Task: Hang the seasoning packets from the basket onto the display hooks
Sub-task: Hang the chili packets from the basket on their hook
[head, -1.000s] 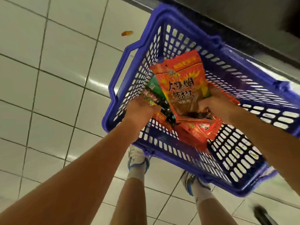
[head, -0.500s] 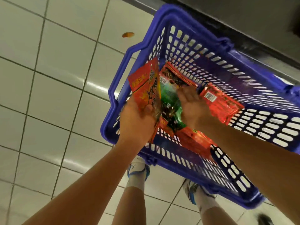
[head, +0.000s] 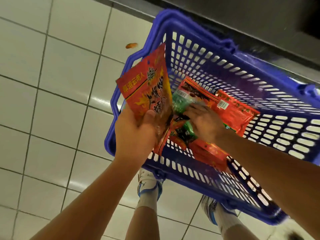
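Note:
A blue plastic basket (head: 216,54) stands on the tiled floor below me. My left hand (head: 135,134) grips a red seasoning packet (head: 147,89) with yellow lettering, held upright over the basket's left rim. My right hand (head: 204,122) reaches down into the basket, fingers spread on a green packet (head: 180,103) among the pile. Another red packet with a barcode label (head: 235,110) lies against the right wall, and a further red packet (head: 209,155) lies near the front wall. No display hooks are in view.
White floor tiles (head: 52,101) spread to the left, with a small orange scrap (head: 131,45) on them. A dark shelf base (head: 225,16) runs along the top behind the basket. My two feet in white shoes (head: 149,184) stand just in front of the basket.
My left hand has lifted the red packet up and leftward, out over the basket's rim. My right hand let it go and moved down onto the packets inside.

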`<state>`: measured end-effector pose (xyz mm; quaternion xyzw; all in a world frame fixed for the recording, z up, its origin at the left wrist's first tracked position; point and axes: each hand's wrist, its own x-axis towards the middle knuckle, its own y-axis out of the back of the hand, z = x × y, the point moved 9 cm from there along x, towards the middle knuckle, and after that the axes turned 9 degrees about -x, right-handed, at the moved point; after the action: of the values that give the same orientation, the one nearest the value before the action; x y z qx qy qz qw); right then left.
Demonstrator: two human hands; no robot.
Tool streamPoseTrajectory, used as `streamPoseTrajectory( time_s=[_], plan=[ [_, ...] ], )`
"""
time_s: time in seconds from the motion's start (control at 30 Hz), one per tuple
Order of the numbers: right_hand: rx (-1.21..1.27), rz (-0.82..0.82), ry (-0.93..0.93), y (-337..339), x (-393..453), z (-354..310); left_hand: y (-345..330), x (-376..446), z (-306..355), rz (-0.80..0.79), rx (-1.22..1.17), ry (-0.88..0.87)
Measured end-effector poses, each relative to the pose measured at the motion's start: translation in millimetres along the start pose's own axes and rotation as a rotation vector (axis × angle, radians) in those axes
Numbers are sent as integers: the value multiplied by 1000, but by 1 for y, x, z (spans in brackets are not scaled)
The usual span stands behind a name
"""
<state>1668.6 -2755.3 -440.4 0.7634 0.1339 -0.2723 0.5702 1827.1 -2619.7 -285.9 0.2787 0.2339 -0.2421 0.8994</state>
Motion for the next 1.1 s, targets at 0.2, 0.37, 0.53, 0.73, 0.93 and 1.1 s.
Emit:
streamPoseTrajectory(
  time_s=[0.2,0.37,0.53,0.73,0.93,1.1],
  plan=[
    [485,221,-429,59,-69,62,27,-23,42,40,-257,3],
    [881,241,-528,92,-131,65,44,-50,67,157,-403,132],
    [1053,187,-684,121,-198,76,62,-89,125,226,-533,121],
    [1224,252,-778,226,-281,77,95,-151,220,279,-599,37],
    [1394,490,-755,373,-379,67,126,-242,319,251,-620,-38],
    [1343,678,-621,506,-465,40,142,-316,400,159,-591,-63]
  ],
)
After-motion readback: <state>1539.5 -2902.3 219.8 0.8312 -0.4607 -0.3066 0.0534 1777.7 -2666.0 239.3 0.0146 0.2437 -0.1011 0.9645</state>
